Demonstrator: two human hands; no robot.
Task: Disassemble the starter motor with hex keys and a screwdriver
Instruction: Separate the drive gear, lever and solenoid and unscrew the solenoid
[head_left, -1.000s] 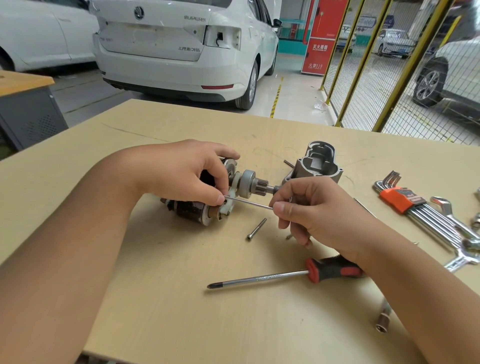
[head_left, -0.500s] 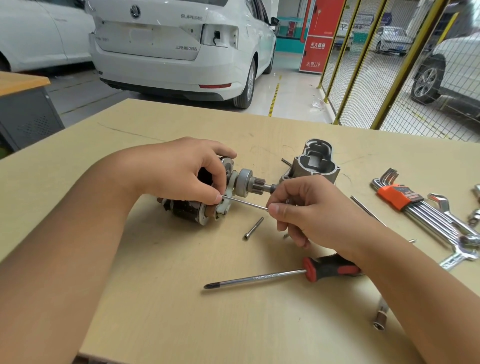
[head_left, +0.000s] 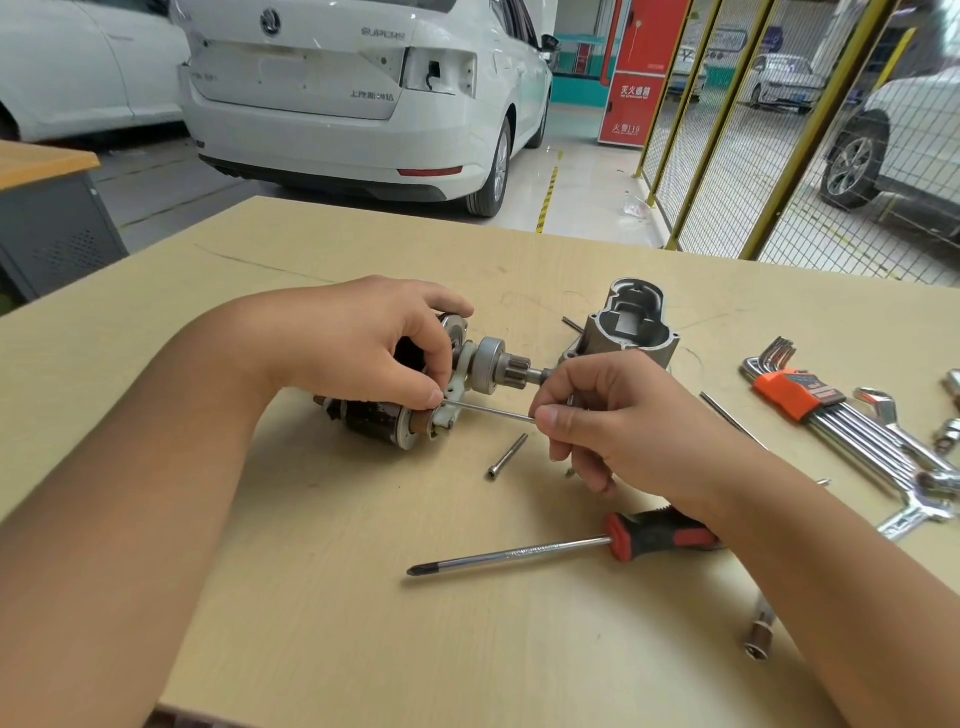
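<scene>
Tabletop (head_left: 322, 597): pale matt wood laminate with fine grain. Screwdriver (head_left: 561, 545), just below the right hand (head_left: 618, 421): glossy chromed shaft, black-and-red rubbery ribbed handle. Housing (head_left: 631, 327) behind that hand: dull cast grey metal. Hex keys (head_left: 852, 426) to its right: polished steel in an orange plastic holder.

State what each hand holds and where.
Left hand grips the motor around its body. Right hand pinches the hex key at its near end.

Left hand (head_left: 358, 343) with curled fingers, right hand (head_left: 618, 421) pinching, both forearms stretched forward.
</scene>
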